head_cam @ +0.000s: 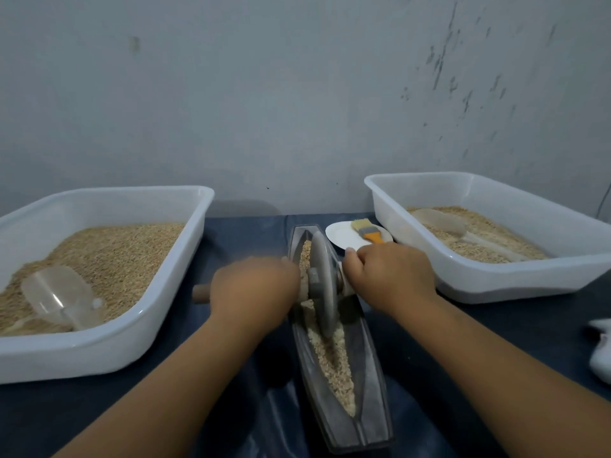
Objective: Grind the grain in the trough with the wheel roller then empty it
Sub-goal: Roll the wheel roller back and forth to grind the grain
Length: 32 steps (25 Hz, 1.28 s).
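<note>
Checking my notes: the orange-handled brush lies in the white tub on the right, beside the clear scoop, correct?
Not quite. The head view shows the orange-handled brush lying on the small white round plate, beside the white tub on the right. The clear scoop is in that tub.

1. The trough (344, 375) is set at the centre of the surface (479, 342), with grain (334, 355) in it.
2. The wheel roller (322, 285) stands in the trough, its handle held by the left hand (254, 289) and right hand (390, 272) on either side.
3. A tub (99, 345) with a scoop (56, 295) lies to the left; another tub (515, 279) lies to the right.
4. A plate (344, 238) bearing a brush (368, 230) lies behind the trough.
</note>
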Motion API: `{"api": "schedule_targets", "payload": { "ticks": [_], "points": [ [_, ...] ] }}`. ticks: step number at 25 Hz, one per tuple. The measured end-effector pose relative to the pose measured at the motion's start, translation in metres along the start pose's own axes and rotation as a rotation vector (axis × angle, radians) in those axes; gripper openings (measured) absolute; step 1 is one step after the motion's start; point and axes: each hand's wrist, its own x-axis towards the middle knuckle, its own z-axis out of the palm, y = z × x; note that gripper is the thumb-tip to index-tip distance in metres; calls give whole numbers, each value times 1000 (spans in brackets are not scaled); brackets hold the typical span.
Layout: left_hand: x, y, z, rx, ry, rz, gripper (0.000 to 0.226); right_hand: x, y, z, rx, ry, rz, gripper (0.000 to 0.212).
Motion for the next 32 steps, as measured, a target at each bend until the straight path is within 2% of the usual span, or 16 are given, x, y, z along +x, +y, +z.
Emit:
{"api": "schedule_targets", "payload": {
  "ticks": [2, 4, 6, 7, 8, 10, 12, 15, 17, 19, 20, 22, 25, 28, 31, 32],
  "points": [
    [-7, 5, -10, -16, 3, -16, 20, -6, 3, -6, 36, -41, 11, 48],
    [-15, 6, -15, -77, 29, -41, 33, -16, 9, -17, 86, -181, 6, 46],
    [-25, 5, -23, -100, 20, 140, 20, -25, 21, -28, 83, -325, -86, 32],
    [-29, 5, -34, -94, -39, 211, 37, -28, 24, -35, 140, -341, -96, 21],
    [-33, 6, -36, -113, -1, 246, 53, -30, 25, -35, 137, -338, -98, 18],
    [-29, 6, -31, -148, 26, 92, 45, -31, 18, -29, 142, -275, -60, 25],
    [-16, 9, -19, -135, 27, -111, 43, -22, 5, -23, 83, -152, -5, 48],
    [11, 5, -14, -22, 7, -24, 26, -6, -3, -4, 62, -18, 34, 55],
    [17, 2, -16, 44, -65, 102, 20, 1, 0, -4, 56, -89, 50, 52],
    [7, 1, -20, 42, -119, 154, 21, -5, 5, -15, -15, -245, -19, 43],
    [-2, 2, -20, 19, -96, 168, 26, -11, 9, -21, -72, -304, -93, 35],
    [-26, 2, -21, -9, 18, 214, 52, -24, 14, -30, -43, -313, -204, 27],
    [-35, 3, -25, -90, 186, 168, 82, -30, 15, -37, -6, -314, -168, 30],
    [-14, 6, -19, -40, 107, 78, 72, -14, 2, -20, -22, -222, -12, 50],
    [14, 7, -13, 7, -6, 36, 36, 2, -2, -8, -20, -202, 49, 46],
    [13, 7, -15, 2, -25, 32, 36, 3, -1, -9, -23, -213, 29, 39]
  ]
}}
